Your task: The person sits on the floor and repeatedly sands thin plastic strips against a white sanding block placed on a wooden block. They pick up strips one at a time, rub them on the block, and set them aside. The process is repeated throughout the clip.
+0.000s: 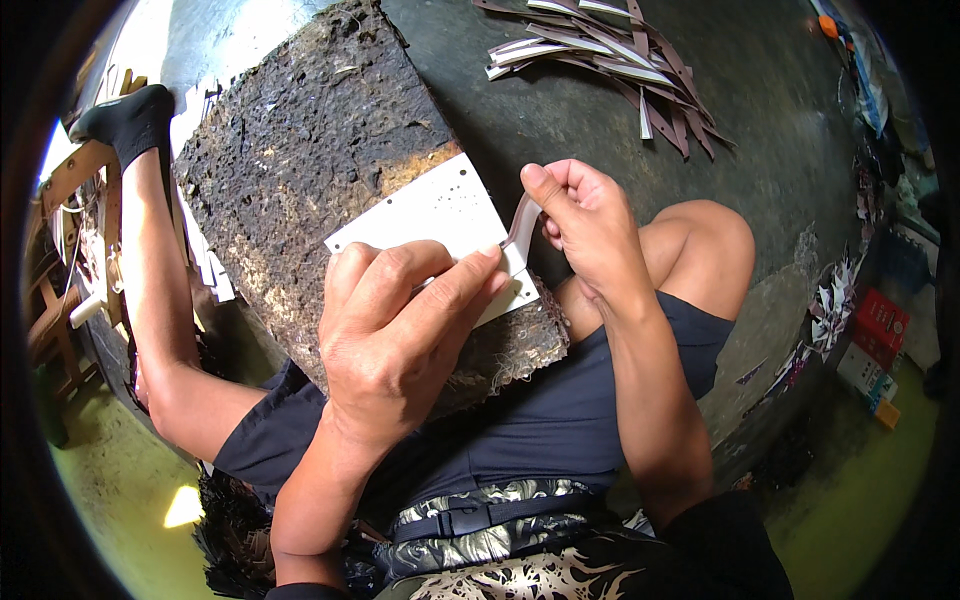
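A narrow strip (524, 238), white on its face with a brown edge, bends up from the white plate (415, 215). My right hand (595, 225) is closed, pinching the strip's raised end between thumb and fingers. My left hand (390, 320) lies over the plate with its fingers bent, and its fingertips press the strip's lower part against the plate. Something dark shows under the left fingers, too hidden to name. Small dark holes dot the plate. It rests on the near right part of a rough, dark, worn block (310, 130) in front of me.
A loose pile of brown and white strips (610, 55) lies on the dark floor (790, 130) beyond the block. My outstretched leg (155, 270) is at the left, near wooden pieces (85, 180). A red box (880, 328) and scraps (832, 305) lie far right.
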A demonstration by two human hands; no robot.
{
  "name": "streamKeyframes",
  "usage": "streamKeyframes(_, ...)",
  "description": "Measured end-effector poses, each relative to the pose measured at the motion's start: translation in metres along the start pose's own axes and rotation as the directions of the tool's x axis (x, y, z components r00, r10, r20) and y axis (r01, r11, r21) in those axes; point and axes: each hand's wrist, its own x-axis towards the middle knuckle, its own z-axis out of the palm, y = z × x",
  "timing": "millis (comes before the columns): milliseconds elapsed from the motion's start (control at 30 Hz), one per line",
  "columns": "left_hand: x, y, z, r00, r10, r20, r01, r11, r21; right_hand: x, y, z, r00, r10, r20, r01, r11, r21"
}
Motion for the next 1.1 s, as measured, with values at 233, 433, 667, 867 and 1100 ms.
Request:
streamKeyframes(233,0.001,-0.001,-0.001,1.0,0.01,0.006,-0.011,1.0,0.008,0.009,0.007,0.001,0.998,-0.03,-0.054,0.026,0.997,-0.078)
streamKeyframes(433,0.001,-0.001,0.0,1.0,0.015,0.005,-0.015,1.0,0.004,0.019,0.012,0.001,0.989,-0.059,-0.134,0.021,0.962,-0.271)
streamKeyframes(667,0.001,0.0,0.001,1.0,0.006,-0.003,-0.006,1.0,-0.008,0.028,0.013,-0.001,0.955,-0.186,-0.229,0.051,0.87,-0.491)
streamKeyframes(867,0.0,0.0,0.0,1.0,0.013,-0.004,-0.013,1.0,-0.01,0.037,0.021,-0.004,0.931,-0.267,-0.247,0.071,0.799,-0.597)
streamKeyframes(1100,0.0,0.0,0.0,1.0,0.019,0.005,-0.019,1.0,-0.001,0.045,0.022,-0.004,0.898,-0.365,-0.245,0.073,0.674,-0.735)
